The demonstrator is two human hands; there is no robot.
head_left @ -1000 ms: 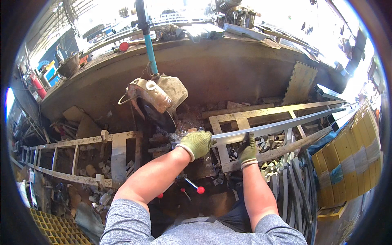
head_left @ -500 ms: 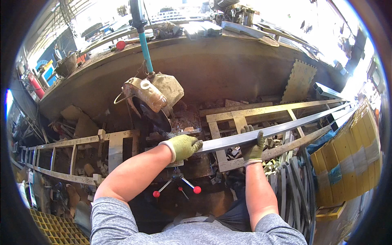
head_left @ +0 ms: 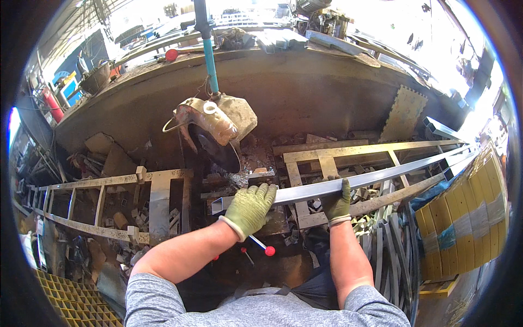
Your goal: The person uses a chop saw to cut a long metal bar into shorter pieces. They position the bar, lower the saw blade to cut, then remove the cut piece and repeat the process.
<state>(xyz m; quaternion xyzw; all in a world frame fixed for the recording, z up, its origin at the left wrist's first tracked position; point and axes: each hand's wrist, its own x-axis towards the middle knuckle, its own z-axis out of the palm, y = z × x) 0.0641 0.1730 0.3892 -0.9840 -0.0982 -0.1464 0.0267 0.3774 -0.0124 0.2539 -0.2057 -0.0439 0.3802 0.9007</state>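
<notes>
A long silver square metal tube [head_left: 392,171] runs from the middle of the view to the far right, its hollow end pointing left. My left hand [head_left: 251,209], in a green work glove, is closed over the tube a little in from that end. Farther along, my right hand [head_left: 336,204], gloved too, grips the tube from below with its thumb against the near face. Just beyond the tube's end hangs a cut-off saw [head_left: 218,122]. Its dark round blade [head_left: 218,154] is raised above the saw bed. A lever handle with red knobs [head_left: 269,250] sits below my left hand, partly hidden by my forearm.
Metal support racks stand left [head_left: 159,207] and right [head_left: 327,163] of the saw. Offcuts litter the floor beneath them. Leaning tube lengths [head_left: 392,256] and a wrapped yellow stack [head_left: 463,218] are at the right. A yellow grating [head_left: 76,300] lies lower left.
The tube has slid left, and its hollow end now sticks out past my left hand. That hand has shifted slightly right and down. The view has moved a little.
</notes>
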